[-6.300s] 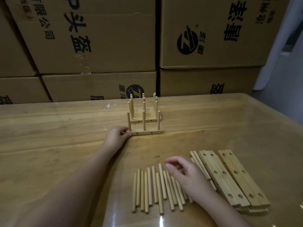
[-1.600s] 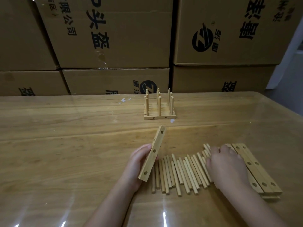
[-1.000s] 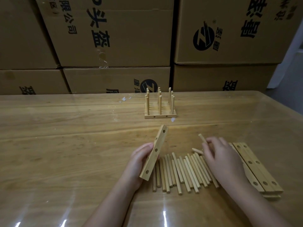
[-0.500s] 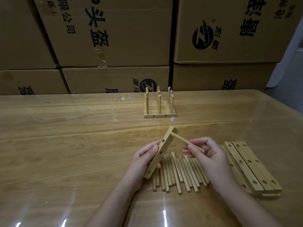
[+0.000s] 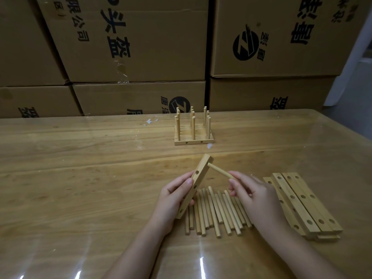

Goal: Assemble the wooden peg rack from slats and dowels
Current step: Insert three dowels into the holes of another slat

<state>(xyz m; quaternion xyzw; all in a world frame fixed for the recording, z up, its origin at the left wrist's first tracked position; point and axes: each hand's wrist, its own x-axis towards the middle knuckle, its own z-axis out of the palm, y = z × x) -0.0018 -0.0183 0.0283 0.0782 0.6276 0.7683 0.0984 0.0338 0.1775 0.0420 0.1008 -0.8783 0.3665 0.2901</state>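
Left hand (image 5: pixel 173 198) grips slat (image 5: pixel 194 186); right hand (image 5: pixel 255 198) pinches dowel (image 5: pixel 219 171) at top hole. 1 rack (image 5: pixel 193 129) done; other holes empty.

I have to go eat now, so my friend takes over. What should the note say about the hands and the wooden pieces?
The left hand grips a slat, tilted above the table.
The right hand pinches a dowel, its tip at the slat's far end hole; depth cannot be told.
The loose dowels lie in a row under the hands; the spare slats are stacked to the right.
Done: one pegged rack stands farther back.
Left: seat this dowel, fill the other holes, join more slats.
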